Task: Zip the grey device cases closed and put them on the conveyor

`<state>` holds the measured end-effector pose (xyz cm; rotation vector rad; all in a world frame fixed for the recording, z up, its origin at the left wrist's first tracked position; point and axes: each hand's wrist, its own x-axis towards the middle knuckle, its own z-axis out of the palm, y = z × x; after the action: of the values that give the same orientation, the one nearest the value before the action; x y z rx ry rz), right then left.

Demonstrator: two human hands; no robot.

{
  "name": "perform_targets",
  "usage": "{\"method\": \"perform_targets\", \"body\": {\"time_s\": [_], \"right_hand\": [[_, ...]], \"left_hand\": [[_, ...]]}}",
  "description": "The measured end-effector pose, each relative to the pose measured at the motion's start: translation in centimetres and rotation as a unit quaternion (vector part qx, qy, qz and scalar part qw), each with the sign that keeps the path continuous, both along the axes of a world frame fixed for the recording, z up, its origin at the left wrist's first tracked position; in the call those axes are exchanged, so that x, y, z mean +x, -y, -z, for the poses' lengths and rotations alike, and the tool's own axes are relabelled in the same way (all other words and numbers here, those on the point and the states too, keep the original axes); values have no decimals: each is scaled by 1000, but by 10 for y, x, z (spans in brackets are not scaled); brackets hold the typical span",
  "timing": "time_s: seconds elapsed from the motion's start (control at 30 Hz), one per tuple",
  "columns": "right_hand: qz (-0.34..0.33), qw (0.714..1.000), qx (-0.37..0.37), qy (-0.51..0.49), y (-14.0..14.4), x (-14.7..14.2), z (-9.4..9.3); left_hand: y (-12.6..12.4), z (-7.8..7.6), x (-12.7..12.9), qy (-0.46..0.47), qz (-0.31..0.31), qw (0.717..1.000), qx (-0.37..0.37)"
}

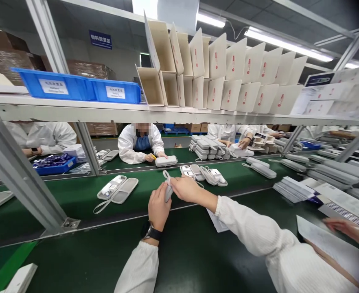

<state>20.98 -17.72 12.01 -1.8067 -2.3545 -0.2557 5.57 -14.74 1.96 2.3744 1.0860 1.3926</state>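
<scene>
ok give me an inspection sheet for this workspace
surface: green conveyor belt and dark green bench.
job's things: grey zip case held by left hand and right hand; fingers closed on it.
clutter: open case, row of open cases, leaflet stacks.
grippers: both hands on the case.
cables: nothing seen.
surroundings: shelf with blue bins and white boxes; co-workers in white coats opposite.

**Packing line, pretty cramped**

Green conveyor belt (75,195) runs across, just past the fingertips, with a second green bench surface (182,252) under the wrists. Above the fingers a grey metal shelf (106,112) carries blue bins (75,87) and rows of open white cartons (228,81). Slanted steel posts (20,179) off to the side. Fluorescent tubes (286,44) up top, stacked brown boxes (88,69) by the back wall.
</scene>
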Motion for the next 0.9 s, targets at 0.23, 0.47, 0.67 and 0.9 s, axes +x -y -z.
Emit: {"method": "perform_targets", "body": {"time_s": [0.23, 0.47, 0.67, 0.9], "right_hand": [[343, 925, -33, -159, -23, 159, 28], [531, 804, -47, -265, -10, 286, 103], [581, 739, 22, -340, 0, 354, 125], [567, 694, 8, -445, 13, 396, 119]], "left_hand": [[-86, 17, 21, -2, -99, 957, -271], [-125, 39, 15, -52, -157, 940, -300], [-87, 50, -16, -27, -107, 979, -171], [-54, 44, -30, -24, -66, 976, -208]]}}
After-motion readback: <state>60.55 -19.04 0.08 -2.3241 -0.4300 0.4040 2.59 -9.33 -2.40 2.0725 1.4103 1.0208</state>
